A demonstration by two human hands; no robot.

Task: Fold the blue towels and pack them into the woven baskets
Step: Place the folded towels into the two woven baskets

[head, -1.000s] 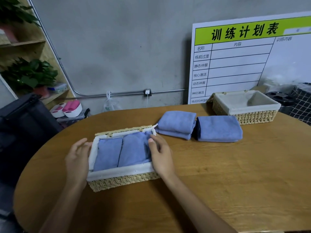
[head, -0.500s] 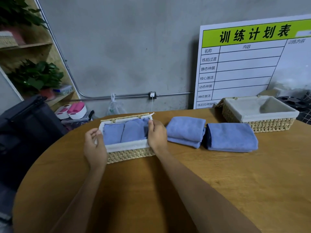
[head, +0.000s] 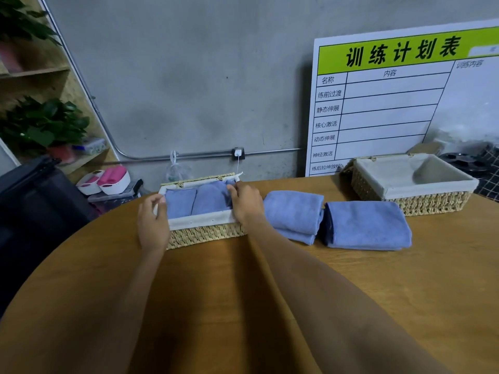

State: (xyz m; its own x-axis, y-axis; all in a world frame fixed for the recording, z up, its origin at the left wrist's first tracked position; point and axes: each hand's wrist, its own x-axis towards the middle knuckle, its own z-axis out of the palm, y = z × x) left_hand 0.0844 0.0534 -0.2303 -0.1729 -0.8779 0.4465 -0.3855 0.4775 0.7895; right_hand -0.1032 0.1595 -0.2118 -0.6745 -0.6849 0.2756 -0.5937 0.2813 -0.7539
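A woven basket [head: 205, 234] with a white liner stands at the table's far left edge. Two folded blue towels [head: 199, 202] lie side by side inside it. My left hand [head: 152, 225] grips the basket's left end, thumb over the rim. My right hand [head: 247, 202] grips its right end, fingers curled over the rim onto the towel. Two more folded blue towels lie on the table to the right, one [head: 294, 214] beside my right hand and one [head: 367, 225] further right. A second woven basket [head: 432, 205] stands behind them with nothing in it.
The round wooden table [head: 351, 292] ends just behind the held basket. A white board with a green header [head: 391, 103] leans on the wall at the back right. A dark bag [head: 35, 201], pink-and-white slippers [head: 108, 180] and shelves with plants [head: 43, 125] are at the left.
Both hands have pushed the filled basket away from me to the table's far edge. The grip on its two ends is unchanged.
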